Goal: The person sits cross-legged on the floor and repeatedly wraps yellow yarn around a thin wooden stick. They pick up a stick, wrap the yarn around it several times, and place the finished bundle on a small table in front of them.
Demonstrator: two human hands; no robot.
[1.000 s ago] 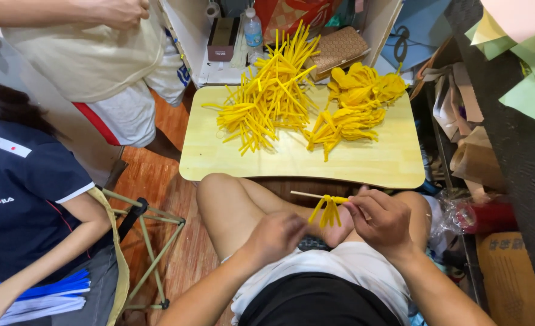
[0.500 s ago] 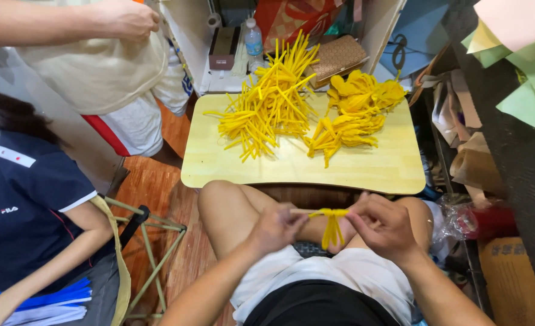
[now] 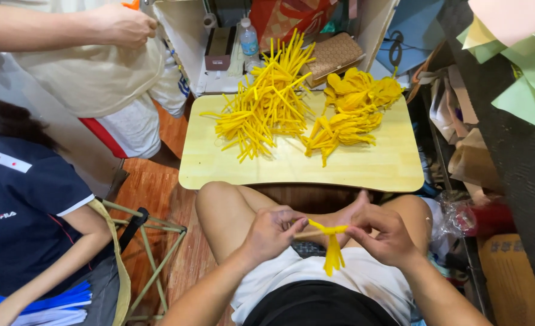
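While both hands worked over the lap, the left hand and right hand each pinched an end of a thin stick lying left-right between them; yellow strips hung from its middle, near the bench.

Wearer's body, seen from the head camera: bare limbs, light shorts, dark top.

Both forearms are bare to the bottom edge of view, no sleeves, watch or bands visible. The left hand and right hand carry no gloves or rings that can be made out. White shorts cover the upper thighs; the knees and lower legs are bare. A black garment covers the waist at the lower edge.
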